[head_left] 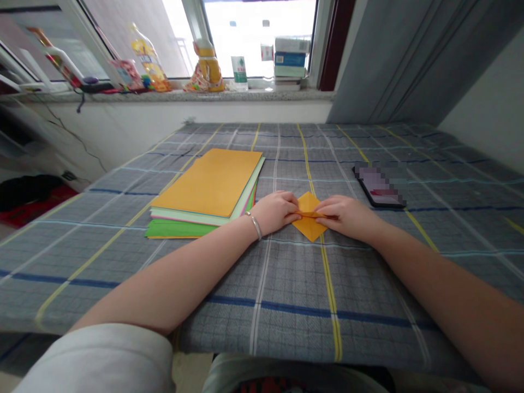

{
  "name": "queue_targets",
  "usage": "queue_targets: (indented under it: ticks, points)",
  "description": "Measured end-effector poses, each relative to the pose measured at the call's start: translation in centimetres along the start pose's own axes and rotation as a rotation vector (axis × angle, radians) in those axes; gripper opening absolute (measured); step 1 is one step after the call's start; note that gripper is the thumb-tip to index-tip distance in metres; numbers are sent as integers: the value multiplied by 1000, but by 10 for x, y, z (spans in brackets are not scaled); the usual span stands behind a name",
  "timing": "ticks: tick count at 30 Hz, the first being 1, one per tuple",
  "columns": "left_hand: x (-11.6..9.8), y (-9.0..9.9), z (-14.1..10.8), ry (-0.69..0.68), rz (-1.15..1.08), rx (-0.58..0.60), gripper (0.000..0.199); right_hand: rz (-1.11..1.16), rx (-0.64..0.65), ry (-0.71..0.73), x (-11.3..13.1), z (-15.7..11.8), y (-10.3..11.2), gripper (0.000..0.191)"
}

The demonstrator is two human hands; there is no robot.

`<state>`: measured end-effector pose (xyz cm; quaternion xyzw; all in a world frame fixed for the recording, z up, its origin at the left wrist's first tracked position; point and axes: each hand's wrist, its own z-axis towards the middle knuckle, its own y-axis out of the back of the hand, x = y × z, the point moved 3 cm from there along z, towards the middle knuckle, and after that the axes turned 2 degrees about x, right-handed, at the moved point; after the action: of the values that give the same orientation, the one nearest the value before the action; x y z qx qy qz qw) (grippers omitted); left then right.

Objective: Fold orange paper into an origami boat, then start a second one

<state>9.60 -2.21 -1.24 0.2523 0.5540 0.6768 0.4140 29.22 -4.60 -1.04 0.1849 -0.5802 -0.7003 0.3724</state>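
Observation:
A piece of folded orange paper [311,228] lies on the checked cloth in front of me, diamond-shaped, with a raised fold running across its middle. My left hand [275,213], a silver bangle at its wrist, pinches the left end of that fold. At the opposite end, the fingers of my right hand [345,217] are closed on the paper. Both hands rest low over the table, and the fingertips hide the paper's side corners. Just left of my left hand is a stack of coloured paper [213,183], orange on top with pale green and bright green sheets below.
A phone [380,187] with a blurred screen lies on the grey checked tablecloth [295,278] beyond my right hand. Along the windowsill [262,96] stand a plastic bottle [149,57], a yellow bottle [209,65], a white-and-green tube [239,71] and stacked boxes [290,57]. A grey curtain [393,60] hangs at right.

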Motion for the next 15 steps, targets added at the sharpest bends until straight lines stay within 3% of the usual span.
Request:
queue_targets:
  ticks: [4,10,12,15]
  points:
    - [-1,7,0,36,40,93,20,39,60,-47,-6,-4,7,19]
    - [15,15,-1,379,-124,232,17,94,158,-247,-20,-8,15,20]
    - [18,15,-2,456,-181,240,18,146,184,-347,-24,-10,15,18]
    - [17,15,-3,464,-165,221,19,229,204,-483,-27,-12,16,19]
